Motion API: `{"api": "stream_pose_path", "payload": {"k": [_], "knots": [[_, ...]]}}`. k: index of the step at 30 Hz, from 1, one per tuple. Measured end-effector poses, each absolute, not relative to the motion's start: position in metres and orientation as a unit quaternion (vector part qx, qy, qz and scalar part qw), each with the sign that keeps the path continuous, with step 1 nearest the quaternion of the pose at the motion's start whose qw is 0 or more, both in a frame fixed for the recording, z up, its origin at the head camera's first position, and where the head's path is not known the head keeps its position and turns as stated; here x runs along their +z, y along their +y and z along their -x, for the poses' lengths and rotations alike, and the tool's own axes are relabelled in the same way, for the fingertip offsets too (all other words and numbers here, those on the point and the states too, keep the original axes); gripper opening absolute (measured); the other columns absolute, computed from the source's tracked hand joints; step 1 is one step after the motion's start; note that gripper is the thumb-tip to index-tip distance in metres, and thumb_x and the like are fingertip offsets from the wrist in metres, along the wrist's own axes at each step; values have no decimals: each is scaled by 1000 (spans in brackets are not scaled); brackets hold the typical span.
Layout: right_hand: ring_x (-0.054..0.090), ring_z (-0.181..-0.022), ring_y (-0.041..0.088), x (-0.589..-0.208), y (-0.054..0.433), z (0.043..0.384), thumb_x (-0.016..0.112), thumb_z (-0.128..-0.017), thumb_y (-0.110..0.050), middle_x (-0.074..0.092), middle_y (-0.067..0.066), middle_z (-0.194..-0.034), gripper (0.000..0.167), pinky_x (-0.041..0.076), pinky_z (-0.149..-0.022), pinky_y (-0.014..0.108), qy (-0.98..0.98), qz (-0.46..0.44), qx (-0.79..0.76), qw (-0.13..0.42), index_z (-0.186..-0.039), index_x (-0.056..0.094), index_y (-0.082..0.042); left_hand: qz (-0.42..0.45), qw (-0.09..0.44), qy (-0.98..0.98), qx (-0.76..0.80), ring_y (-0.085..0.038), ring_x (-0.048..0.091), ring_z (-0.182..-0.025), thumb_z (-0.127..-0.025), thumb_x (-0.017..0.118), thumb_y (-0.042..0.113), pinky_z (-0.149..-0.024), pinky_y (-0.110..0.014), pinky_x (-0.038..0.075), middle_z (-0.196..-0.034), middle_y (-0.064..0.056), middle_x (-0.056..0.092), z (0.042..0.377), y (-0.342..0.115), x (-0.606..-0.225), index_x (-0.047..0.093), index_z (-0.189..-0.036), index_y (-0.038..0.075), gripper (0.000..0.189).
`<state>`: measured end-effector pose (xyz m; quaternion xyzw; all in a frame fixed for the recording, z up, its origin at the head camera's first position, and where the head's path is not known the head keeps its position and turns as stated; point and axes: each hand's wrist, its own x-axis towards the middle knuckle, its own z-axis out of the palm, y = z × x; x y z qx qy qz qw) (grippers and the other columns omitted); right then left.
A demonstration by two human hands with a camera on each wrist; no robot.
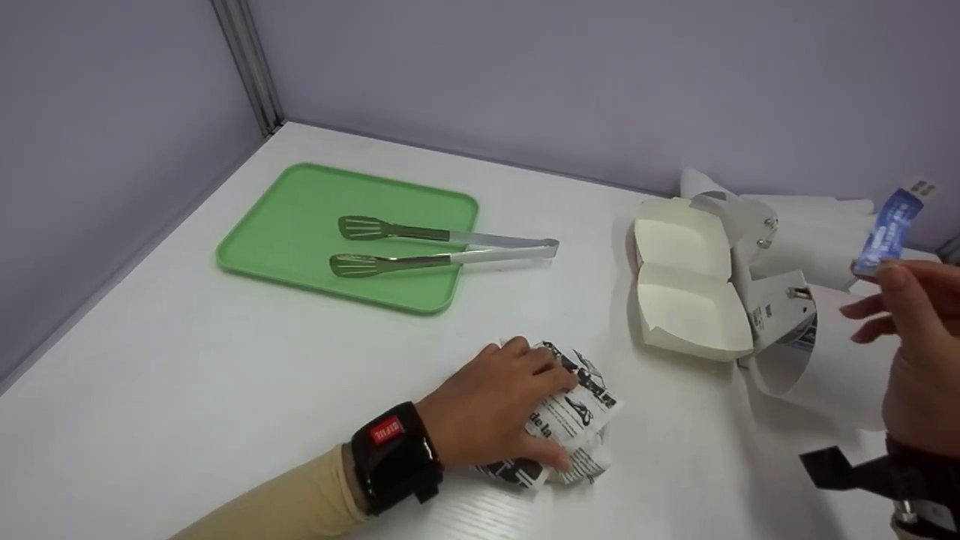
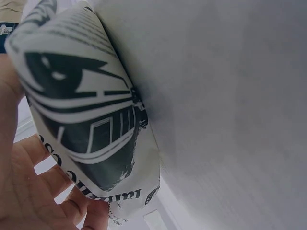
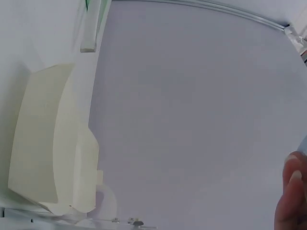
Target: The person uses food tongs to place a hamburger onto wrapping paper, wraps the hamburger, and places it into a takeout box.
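Observation:
My left hand (image 1: 495,401) lies over a bundle in black-and-white newsprint-patterned paper (image 1: 577,412) at the front of the table, its thumb on the near side. In the left wrist view, the fingers (image 2: 62,187) reach round the far side of the printed paper (image 2: 96,110); whatever is inside is hidden. Raised at the right, my right hand (image 1: 926,330) pinches a small blue sachet (image 1: 889,232) with a pale top end between thumb and fingers. Only fingertips (image 3: 293,187) and a pale blue sliver show in the right wrist view.
Metal tongs (image 1: 502,251) with slotted dark heads lie partly on a green tray (image 1: 277,217) at the back left. An opened cream takeout box (image 1: 686,300) stands right of centre, beside curved white holders (image 1: 840,352) with metal fittings. Grey walls (image 1: 480,82) border the table.

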<state>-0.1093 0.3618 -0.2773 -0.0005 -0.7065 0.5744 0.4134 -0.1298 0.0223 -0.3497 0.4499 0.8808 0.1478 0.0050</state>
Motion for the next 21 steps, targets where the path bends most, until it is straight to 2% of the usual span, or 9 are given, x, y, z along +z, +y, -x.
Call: {"api": "stream_pose_path", "payload": {"k": [3,9,14,21], "knots": [[65,-67,8,-278,357,107,64,-96,-1,75,3,-101,16,45,-53,14,-720,1,569,397,-111,70,-1,-451,4,880,152,-16,53,-110,-80,67,71,-88,-33,49,-126,4,62,130,23,-350,56,-140,24,77],[61,-66,14,-283,348,105,59,-94,10,72,10,-95,18,44,-51,16,-690,-81,598,400,-111,66,13,-448,5,881,153,-16,54,-110,-79,67,71,-89,-33,49,-127,3,62,130,24,-350,56,-140,24,78],[59,-66,15,-285,342,102,54,-94,13,70,9,-90,22,44,-51,17,-704,-63,597,379,-112,65,10,-445,10,882,153,-16,54,-111,-79,66,72,-91,-34,50,-128,3,62,130,24,-350,56,-141,24,79],[58,-63,19,-286,331,95,63,-93,10,67,13,-90,21,50,-53,18,-726,-67,608,314,-114,61,9,-438,13,885,160,-16,53,-113,-77,70,70,-92,-34,49,-131,4,62,130,24,-349,56,-141,23,80]]}}
